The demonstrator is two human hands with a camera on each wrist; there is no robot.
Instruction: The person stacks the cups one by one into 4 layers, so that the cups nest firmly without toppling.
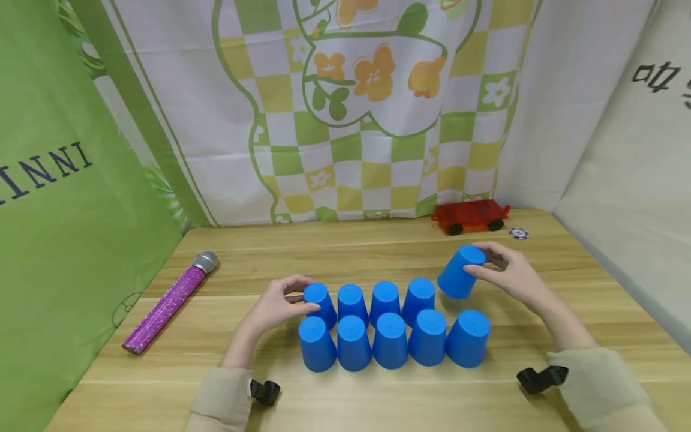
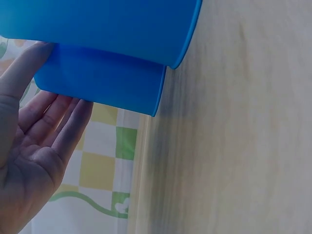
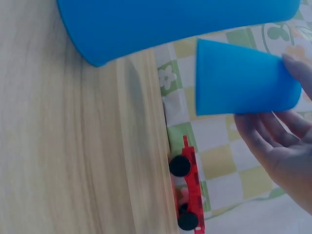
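My right hand holds an upside-down blue cup by its narrow end, tilted, at the right end of the back row. In the right wrist view this cup hangs above the table level, thumb on one side and fingers on the other. My left hand grips the leftmost back-row cup, thumb and fingers around its upper part; its rim stands on the table in the left wrist view. Between them are several more upside-down cups. A front row of matching cups stands closer to me.
A glittery pink microphone lies at the left of the wooden table. Toward the back right stand a red toy wagon and a poker chip. A patterned curtain hangs along the table's back edge.
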